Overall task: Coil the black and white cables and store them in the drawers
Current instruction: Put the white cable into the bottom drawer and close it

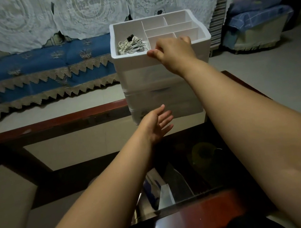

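The drawer unit (pixel 161 85) blocks the glass table's (pixel 92 140) far edge; its top tray's compartments (pixel 170 27) lie open from above.

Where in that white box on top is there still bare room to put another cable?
The small divided compartments right of the white cable bundle look bare, though the right hand gripping the front rim covers part of the nearest ones. The large left compartment is crowded in front, bare behind the bundle.

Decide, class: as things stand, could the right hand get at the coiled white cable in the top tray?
Probably yes. The right hand already grips the tray's front rim, and the white cable lies uncovered in the open compartment just beside it.
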A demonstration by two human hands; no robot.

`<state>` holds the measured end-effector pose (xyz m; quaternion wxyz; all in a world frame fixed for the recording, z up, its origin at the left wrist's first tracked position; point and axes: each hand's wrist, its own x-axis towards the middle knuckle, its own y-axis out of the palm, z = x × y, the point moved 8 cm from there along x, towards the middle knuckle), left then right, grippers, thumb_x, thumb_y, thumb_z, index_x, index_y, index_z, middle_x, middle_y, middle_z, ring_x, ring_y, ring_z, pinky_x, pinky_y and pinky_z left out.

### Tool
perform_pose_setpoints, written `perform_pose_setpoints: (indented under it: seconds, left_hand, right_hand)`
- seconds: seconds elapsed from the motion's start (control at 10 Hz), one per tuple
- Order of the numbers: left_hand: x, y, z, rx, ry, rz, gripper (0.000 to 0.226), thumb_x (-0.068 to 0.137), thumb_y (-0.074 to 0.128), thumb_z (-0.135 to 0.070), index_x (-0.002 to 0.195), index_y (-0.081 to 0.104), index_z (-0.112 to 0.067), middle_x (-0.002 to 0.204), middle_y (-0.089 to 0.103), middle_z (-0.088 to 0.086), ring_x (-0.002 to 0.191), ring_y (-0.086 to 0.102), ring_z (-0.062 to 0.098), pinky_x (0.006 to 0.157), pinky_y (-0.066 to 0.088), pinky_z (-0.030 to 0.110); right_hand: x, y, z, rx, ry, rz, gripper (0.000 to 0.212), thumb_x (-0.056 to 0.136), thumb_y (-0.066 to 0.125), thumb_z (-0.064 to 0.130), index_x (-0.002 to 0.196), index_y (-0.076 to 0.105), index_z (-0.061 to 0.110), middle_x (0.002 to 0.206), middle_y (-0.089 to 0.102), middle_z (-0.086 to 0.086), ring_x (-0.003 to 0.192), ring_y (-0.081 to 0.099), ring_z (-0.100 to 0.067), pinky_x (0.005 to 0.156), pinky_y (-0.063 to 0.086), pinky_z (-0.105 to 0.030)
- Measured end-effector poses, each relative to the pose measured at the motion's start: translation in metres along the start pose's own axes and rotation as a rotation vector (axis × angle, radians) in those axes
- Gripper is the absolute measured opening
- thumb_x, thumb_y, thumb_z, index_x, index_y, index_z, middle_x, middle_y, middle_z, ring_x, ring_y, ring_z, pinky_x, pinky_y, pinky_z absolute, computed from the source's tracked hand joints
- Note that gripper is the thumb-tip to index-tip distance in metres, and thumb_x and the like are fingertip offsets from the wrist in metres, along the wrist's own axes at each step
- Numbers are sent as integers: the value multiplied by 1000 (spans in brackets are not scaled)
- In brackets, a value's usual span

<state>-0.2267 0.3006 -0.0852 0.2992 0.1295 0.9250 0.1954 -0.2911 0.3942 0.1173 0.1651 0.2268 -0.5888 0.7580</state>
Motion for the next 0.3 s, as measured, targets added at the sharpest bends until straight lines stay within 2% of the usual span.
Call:
perform_pose_setpoints:
  seconds: [0.1, 0.2, 0.3]
  left_hand:
    - [-16, -10, -5, 56, 33, -62, 28, 97, 51, -25, 124, 54, -15, 118, 67, 5, 105, 62, 19, 81, 51, 32]
    - [-36, -17, -9, 125, 74, -80, 28, 98, 49, -22, 124, 55, -12, 114, 68, 5, 97, 63, 18, 77, 53, 29]
    - [-56, -25, -6, 156, 107, -74, 23, 99, 47, -20, 119, 56, -10, 104, 68, 6, 91, 64, 17, 76, 52, 29]
  right_hand:
    - [-9, 4, 0, -11, 29, -3, 36, 97, 39, 48, 103, 59, 19, 115, 63, -6, 117, 50, -26, 113, 8, -52]
    - [-31, 7, 14, 114, 42, 32, 41, 96, 42, 47, 129, 48, 23, 147, 41, -1, 144, 21, -19, 113, -5, -57]
    - [-66, -10, 35, 539, 27, -55, 38, 95, 50, 40, 128, 52, 22, 138, 48, 1, 136, 34, -19, 113, 21, -55]
